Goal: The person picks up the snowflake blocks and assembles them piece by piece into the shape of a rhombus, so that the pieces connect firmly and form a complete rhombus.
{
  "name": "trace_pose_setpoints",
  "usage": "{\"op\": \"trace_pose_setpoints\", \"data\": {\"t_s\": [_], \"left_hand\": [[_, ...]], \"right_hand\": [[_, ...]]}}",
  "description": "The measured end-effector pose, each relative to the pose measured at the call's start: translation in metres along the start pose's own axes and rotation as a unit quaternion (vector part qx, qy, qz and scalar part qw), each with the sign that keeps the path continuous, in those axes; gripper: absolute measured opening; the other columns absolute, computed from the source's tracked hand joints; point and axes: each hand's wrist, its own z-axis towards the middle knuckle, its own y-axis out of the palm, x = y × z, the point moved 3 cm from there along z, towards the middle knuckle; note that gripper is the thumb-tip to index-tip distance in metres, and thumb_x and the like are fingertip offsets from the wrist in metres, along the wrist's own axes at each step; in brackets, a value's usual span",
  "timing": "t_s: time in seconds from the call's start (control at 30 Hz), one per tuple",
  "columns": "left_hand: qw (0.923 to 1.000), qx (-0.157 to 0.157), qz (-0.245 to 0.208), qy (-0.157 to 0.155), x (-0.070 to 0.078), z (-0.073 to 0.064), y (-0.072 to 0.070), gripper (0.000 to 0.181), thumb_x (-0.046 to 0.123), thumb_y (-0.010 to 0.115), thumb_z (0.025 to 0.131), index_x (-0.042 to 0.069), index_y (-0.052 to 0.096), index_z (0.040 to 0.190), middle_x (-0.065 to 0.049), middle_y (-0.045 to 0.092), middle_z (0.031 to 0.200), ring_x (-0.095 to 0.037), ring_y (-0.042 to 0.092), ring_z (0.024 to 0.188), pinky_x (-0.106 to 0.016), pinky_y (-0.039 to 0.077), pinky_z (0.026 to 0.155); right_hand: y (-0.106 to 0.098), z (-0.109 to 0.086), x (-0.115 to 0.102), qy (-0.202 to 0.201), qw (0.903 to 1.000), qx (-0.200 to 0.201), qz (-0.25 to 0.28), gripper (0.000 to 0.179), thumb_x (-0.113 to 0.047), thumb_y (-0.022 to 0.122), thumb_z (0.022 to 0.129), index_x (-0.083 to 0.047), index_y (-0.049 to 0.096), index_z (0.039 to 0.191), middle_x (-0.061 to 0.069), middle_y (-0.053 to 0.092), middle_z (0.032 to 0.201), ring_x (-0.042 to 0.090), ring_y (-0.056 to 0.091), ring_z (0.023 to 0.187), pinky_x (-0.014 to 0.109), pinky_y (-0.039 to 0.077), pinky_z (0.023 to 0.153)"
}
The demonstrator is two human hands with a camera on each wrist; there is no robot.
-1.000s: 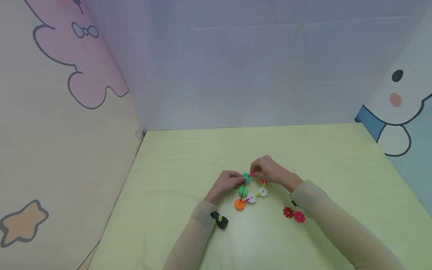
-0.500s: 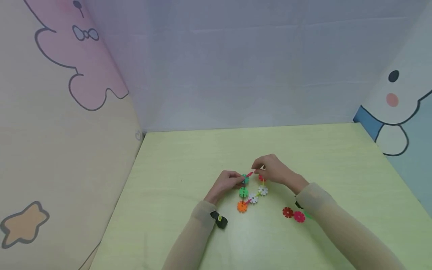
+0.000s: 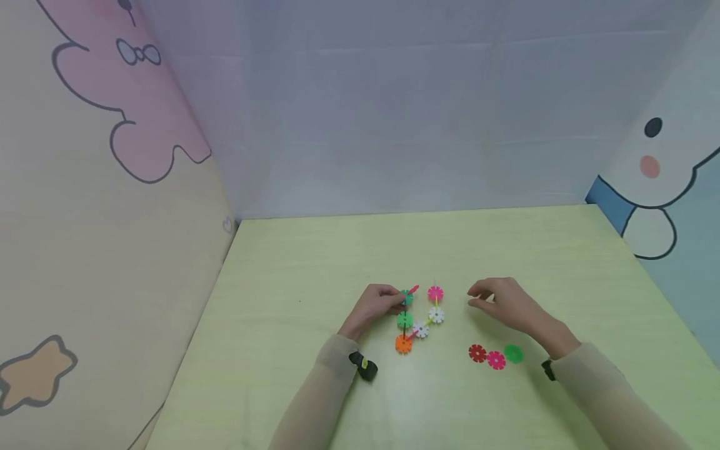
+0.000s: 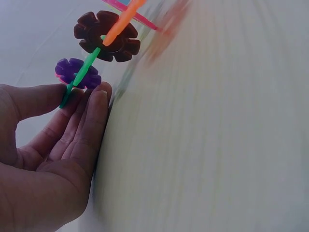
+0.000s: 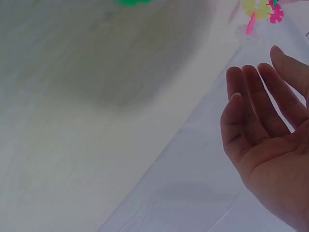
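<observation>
A chain of slotted plastic snowflake discs lies bent in a U on the table in the head view. Its left end, a teal disc [image 3: 406, 297], is pinched between the thumb and fingers of my left hand [image 3: 374, 307]. Below come a green disc [image 3: 404, 320] and an orange disc [image 3: 403, 344]; white discs [image 3: 436, 315] lead up to a pink disc [image 3: 435, 294] at the other end. The left wrist view shows a purple disc [image 4: 79, 72] and a dark brown disc [image 4: 107, 36] edge-joined to it. My right hand [image 3: 509, 306] hovers right of the chain, fingers loosely bent, holding nothing.
Three separate discs lie below the right hand: a dark red disc [image 3: 477, 354], a pink disc [image 3: 496, 360] and a green disc [image 3: 514, 354]. The pale yellow table [image 3: 315, 256] meets a plain cloth wall [image 3: 394, 125] at the back and printed walls at the sides.
My right hand has let go of the chain's upper end and moved right, uncovering the pink disc and the loose green one. The left hand keeps its pinch in nearly the same spot.
</observation>
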Motion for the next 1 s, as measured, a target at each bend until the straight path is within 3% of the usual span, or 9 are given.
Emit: {"op": "trace_pose_setpoints", "data": {"t_s": [0.2,0.37,0.7,1.0], "left_hand": [[1.0,-0.002,-0.003,-0.002,0.0,0.001,0.0,0.014,0.017,0.068,0.09,0.004,0.072,0.09,-0.007,0.071,0.081,-0.018,0.069,0.077,-0.029,0.052,0.074],[1.0,-0.001,0.001,-0.008,0.001,0.0,0.001,0.014,0.017,0.068,0.09,0.004,0.072,0.09,-0.007,0.071,0.081,-0.018,0.069,0.076,-0.029,0.052,0.074],[0.9996,-0.011,-0.027,0.005,-0.002,0.001,0.0,0.015,0.015,0.067,0.09,0.002,0.072,0.092,-0.009,0.07,0.084,-0.02,0.068,0.079,-0.03,0.052,0.075],[0.9992,-0.02,-0.035,0.003,-0.001,0.002,0.0,0.015,0.015,0.068,0.09,0.001,0.072,0.092,-0.011,0.07,0.085,-0.021,0.069,0.08,-0.031,0.052,0.076]], "right_hand": [[0.002,-0.035,0.018,0.072,0.9956,-0.06,0.003,0.026,-0.017,0.074,0.084,-0.003,0.069,0.105,0.003,0.066,0.096,0.02,0.062,0.084,0.04,0.051,0.074],[0.005,-0.058,0.033,0.096,0.9943,-0.045,0.015,0.027,-0.019,0.076,0.082,-0.004,0.069,0.103,0.0,0.066,0.093,0.017,0.06,0.081,0.035,0.05,0.071],[0.007,-0.077,0.046,0.087,0.9918,-0.057,0.074,0.034,-0.027,0.077,0.081,-0.005,0.068,0.105,-0.001,0.063,0.096,0.016,0.057,0.082,0.03,0.05,0.072],[0.009,-0.08,0.049,0.075,0.9931,-0.064,0.063,0.038,-0.027,0.083,0.075,-0.01,0.066,0.104,-0.002,0.059,0.098,0.018,0.054,0.086,0.03,0.05,0.073]]}}
